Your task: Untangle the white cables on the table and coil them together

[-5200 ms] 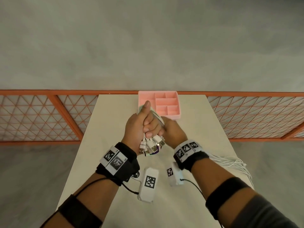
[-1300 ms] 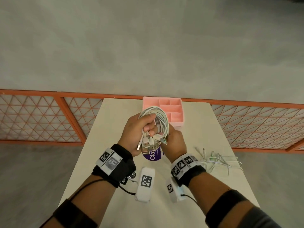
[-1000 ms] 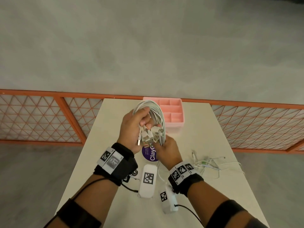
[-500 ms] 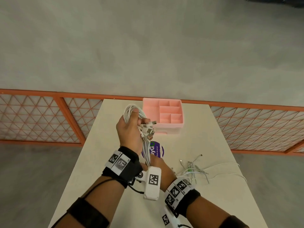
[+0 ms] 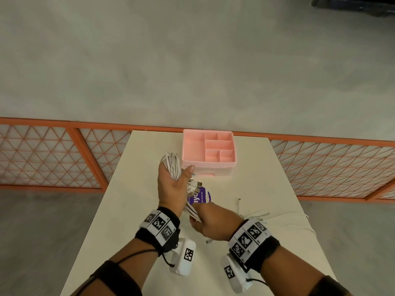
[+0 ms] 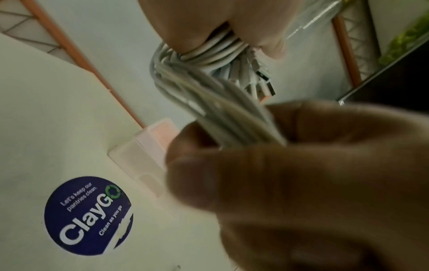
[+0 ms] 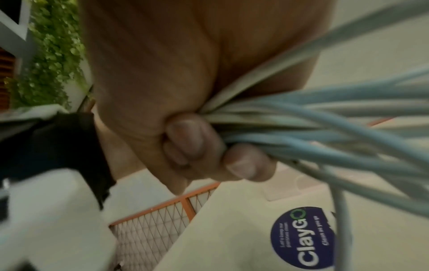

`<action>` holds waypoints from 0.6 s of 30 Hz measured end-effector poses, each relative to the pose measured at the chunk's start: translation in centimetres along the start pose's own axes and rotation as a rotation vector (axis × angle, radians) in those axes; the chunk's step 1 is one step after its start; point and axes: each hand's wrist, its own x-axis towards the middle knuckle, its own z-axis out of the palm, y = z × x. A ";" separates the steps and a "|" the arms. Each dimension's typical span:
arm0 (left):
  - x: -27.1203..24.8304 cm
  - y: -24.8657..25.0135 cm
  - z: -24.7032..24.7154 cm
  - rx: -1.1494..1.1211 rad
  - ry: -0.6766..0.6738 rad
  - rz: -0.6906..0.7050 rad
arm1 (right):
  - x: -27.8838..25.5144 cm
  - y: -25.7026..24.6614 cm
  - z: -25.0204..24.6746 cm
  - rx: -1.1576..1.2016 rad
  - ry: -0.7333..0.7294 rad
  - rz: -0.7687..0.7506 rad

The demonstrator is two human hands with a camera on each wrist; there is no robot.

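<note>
Above the table (image 5: pixel 136 210), left hand (image 5: pixel 172 186) clamped around looped white cables (image 5: pixel 172 165), plugs dangling thumbward. Nearer the body, right hand (image 5: pixel 210 224) fisted on the same bundle, strands stretched lengthwise between both grips, tails trailing rightward.

A cream rectangular desk (image 5: pixel 149 231) stands on a grey, mottled concrete floor (image 5: pixel 192 60). An orange metal railing (image 5: pixel 53 154) with diamond-pattern mesh infill runs across the view at the far end of the desk, on both sides. A round dark-blue sticker (image 6: pixel 88 216) reading "ClayGo" adheres to the desk surface. Green foliage (image 7: pixel 51 55) appears at the upper left of the right wrist view. Lighting is even and diffuse.
</note>
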 end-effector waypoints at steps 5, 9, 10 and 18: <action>-0.2 0.1 0.2 0.137 -0.138 0.138 | -0.4 -1.5 -2.2 0.076 -0.030 -0.025; 0.6 -0.1 -0.1 0.263 -0.242 0.221 | -1.3 -1.9 -3.3 0.036 -0.034 -0.017; 0.8 -0.2 -0.2 0.310 -0.281 0.237 | -1.5 -2.0 -3.7 0.001 -0.034 -0.018; 0.1 -0.1 -1.3 0.428 -0.508 0.330 | -2.7 -2.9 -9.1 -0.171 0.042 -0.023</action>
